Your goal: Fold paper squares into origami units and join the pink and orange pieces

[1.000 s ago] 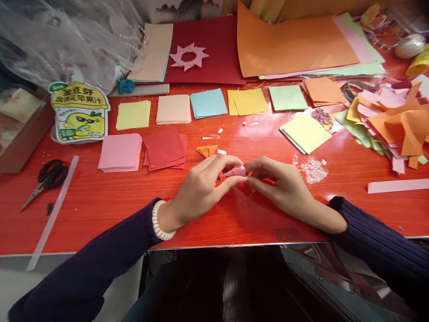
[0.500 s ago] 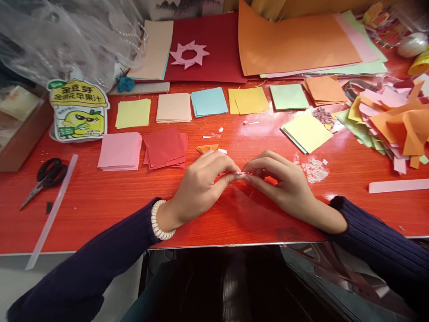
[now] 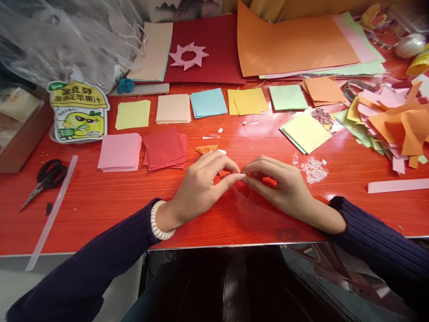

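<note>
My left hand [image 3: 206,185] and my right hand [image 3: 281,181] meet fingertip to fingertip above the table. Both pinch a small folded piece of pink paper, which is almost wholly hidden by the fingers now. Just beyond my left hand lies a small folded orange paper piece [image 3: 206,149]. To its left are a stack of red paper squares [image 3: 165,148] and a stack of pink paper squares [image 3: 119,152]. A pink pointed paper ring [image 3: 202,55] rests on a dark red sheet [image 3: 219,38] at the back.
A row of coloured paper stacks, including a blue one [image 3: 208,103], crosses the red table [image 3: 110,205]. Scissors [image 3: 50,179] lie at left beside a pale strip [image 3: 55,210]. Paper offcuts [image 3: 402,116] are heaped at right, near a pale yellow stack [image 3: 308,132] and a pink strip [image 3: 398,185].
The pink paper showed between the fingertips half a second ago; the fingers now cover nearly all of it. Both hands stay in about the same place.
</note>
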Available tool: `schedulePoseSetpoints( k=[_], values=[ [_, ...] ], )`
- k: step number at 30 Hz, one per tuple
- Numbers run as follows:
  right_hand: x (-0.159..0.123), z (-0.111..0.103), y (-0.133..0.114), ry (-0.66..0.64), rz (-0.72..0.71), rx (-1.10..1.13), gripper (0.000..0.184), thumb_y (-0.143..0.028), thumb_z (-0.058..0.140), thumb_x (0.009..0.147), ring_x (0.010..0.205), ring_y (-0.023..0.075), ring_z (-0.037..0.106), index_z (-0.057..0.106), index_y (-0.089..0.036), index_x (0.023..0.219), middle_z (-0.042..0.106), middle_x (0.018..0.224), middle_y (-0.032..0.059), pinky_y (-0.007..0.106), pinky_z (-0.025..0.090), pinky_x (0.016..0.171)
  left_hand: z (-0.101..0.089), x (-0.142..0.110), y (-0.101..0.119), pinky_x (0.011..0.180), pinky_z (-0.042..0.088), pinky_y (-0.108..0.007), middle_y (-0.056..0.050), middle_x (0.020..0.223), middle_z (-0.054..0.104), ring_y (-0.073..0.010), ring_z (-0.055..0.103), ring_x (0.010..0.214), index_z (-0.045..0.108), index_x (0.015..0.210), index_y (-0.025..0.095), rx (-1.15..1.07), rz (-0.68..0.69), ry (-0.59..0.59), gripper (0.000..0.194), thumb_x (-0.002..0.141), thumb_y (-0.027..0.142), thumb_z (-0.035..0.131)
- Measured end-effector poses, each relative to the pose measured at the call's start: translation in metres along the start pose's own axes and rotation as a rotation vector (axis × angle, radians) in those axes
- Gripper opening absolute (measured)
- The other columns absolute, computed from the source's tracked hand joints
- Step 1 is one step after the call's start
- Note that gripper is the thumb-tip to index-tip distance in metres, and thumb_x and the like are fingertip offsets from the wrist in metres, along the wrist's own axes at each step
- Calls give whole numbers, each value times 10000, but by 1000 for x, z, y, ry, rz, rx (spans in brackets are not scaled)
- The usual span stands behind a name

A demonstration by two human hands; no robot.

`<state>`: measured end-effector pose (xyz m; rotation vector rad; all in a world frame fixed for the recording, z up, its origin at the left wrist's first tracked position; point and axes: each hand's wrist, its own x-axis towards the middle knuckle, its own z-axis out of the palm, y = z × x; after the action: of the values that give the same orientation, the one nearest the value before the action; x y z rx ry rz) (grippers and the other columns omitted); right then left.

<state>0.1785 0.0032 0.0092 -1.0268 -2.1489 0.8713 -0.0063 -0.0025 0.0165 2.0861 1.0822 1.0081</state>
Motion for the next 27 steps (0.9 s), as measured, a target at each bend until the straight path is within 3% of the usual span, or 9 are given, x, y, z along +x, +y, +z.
schedulePoseSetpoints(
  k=[5,11,15,19,27],
  values=[
    [1,0,0,-47,78,132,63,-228,534,837,666,92,510,569,-183,862,562,773,6,226,416,607,-1,1,-2,670,419,-222,-3,733,570,-99,507,689,582,744,149,-73,-96,-18,141,799,278,597],
    [4,-7,-4,-90,338,526,133,-296,515,856,551,58,469,580,-180,856,535,684,-30,194,381,508,-9,5,0,681,445,-178,6,829,628,-75,564,725,619,934,187,-326,-235,-69,178,870,293,491],
    [4,-9,-2,-72,407,592,151,-318,536,846,510,51,407,601,-186,814,474,591,-45,201,304,469,-9,5,-1,720,456,-187,1,887,645,-93,587,799,630,933,191,-332,-220,-75,149,840,270,545],
    [4,-9,0,-90,451,632,177,-346,546,835,505,53,371,627,-192,799,452,593,-38,222,257,462,-7,4,-4,679,448,-174,7,825,638,-76,574,732,629,889,179,-289,-186,-82,125,836,261,552],
    [4,-8,1,-192,562,804,205,-347,554,826,490,56,315,621,-171,745,399,558,-37,229,201,447,-3,2,-3,702,456,-218,-22,794,621,-96,564,735,602,859,149,-67,25,-44,131,873,204,483]
  ],
)
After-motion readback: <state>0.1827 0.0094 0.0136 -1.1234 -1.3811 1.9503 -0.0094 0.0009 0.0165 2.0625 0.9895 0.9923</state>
